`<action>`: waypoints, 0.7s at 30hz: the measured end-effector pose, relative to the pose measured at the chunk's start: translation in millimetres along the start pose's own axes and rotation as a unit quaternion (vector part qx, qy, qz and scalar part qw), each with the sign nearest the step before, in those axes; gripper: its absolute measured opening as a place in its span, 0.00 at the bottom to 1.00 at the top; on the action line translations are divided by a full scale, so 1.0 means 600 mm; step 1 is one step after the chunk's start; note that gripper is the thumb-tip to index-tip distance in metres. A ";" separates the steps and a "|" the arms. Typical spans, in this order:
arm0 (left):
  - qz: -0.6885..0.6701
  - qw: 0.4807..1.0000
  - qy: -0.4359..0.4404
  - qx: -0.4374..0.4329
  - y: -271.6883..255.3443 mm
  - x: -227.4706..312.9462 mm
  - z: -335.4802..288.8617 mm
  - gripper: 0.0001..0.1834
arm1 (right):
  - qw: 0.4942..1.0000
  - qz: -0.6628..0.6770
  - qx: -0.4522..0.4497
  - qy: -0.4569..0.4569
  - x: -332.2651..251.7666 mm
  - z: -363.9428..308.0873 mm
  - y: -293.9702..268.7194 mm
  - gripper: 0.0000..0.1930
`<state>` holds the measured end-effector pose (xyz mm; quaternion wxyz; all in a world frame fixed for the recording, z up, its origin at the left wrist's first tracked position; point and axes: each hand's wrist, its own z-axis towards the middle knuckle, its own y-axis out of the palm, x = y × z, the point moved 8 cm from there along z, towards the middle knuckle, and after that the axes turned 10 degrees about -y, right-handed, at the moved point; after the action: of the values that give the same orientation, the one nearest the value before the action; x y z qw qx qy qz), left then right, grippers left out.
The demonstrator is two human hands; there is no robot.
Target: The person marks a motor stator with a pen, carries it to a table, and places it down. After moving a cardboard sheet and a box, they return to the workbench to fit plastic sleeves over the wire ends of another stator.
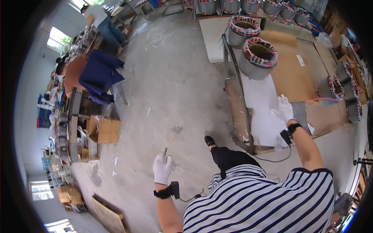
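My right hand, in a white glove, is stretched flat with its fingers spread over the near part of the worktable, by a white sheet; whether it touches the surface I cannot tell. Beyond it stand two motor stators, the nearer stator and a farther stator, grey cylinders with red and white laced windings on top. My left hand, gloved too, hangs over the floor with thumb and fingers apart, holding nothing. Both wrists carry black straps with small boxes and cables.
Brown cardboard covers much of the table, and more stators lie at its right. Another row of stators lines the back. At the left, two people work along a bench; an open carton stands near it. A wooden board lies lower left.
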<state>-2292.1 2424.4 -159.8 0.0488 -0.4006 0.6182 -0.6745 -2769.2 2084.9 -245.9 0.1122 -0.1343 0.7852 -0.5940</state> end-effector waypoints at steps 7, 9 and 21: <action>-0.037 0.977 -0.164 -0.135 0.113 -0.314 0.253 0.22 | 0.996 -0.035 -0.077 0.033 0.032 -0.019 0.017 0.45; 0.025 0.966 -0.211 -0.145 0.111 -0.463 0.262 0.23 | 0.991 -0.027 -0.114 0.058 -0.008 -0.003 -0.022 0.44; 0.105 0.880 -0.340 -0.314 0.066 -0.773 0.579 0.25 | 0.996 0.046 -0.058 -0.052 -0.309 0.383 0.073 0.30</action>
<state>-1787.9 2399.4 -446.7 0.1979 -0.5325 0.7815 -0.2580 -2521.3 1952.8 -346.6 0.1720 -0.1348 0.8171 -0.5335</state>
